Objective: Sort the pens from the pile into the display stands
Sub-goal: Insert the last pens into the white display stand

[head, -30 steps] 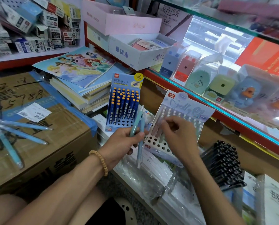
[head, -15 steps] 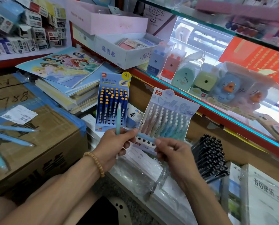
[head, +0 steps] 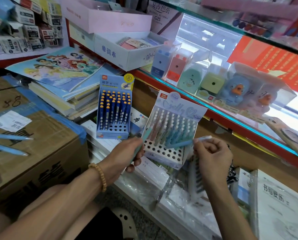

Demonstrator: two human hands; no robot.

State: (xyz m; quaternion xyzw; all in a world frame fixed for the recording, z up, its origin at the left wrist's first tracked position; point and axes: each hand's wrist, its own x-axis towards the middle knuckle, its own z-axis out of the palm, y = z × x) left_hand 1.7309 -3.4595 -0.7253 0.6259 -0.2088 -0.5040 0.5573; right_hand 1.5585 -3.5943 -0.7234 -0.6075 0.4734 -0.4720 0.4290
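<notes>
1. Left hand (head: pixel 127 154): grasps a teal pen (head: pixel 141 144), slim, smooth plastic, held upright at the left edge of the pastel stand (head: pixel 163 155).
2. Right hand (head: pixel 212 154): fingers curled, pinching the pale end of a blue pen (head: pixel 181 143). The pen lies almost level, its far end pointing at the stand's rows.
3. Pastel stand: card box with a perforated white top. The back rows hold pens in pink, blue and teal; the front rows of round holes are vacant. Judgement: roughly half filled, and the two held pens go in next.
4. Blue stand (head: pixel 114 108), just beyond and to the left: card box with upright dark-blue pens with yellow caps. Only a few front holes are open, so it appears nearly complete.
5. Pile (head: pixel 7 144), far left on the cardboard box (head: pixel 46 153): several light-blue pens lie loose on the matte, taped lid. Judgement: these remain to be sorted.
</notes>
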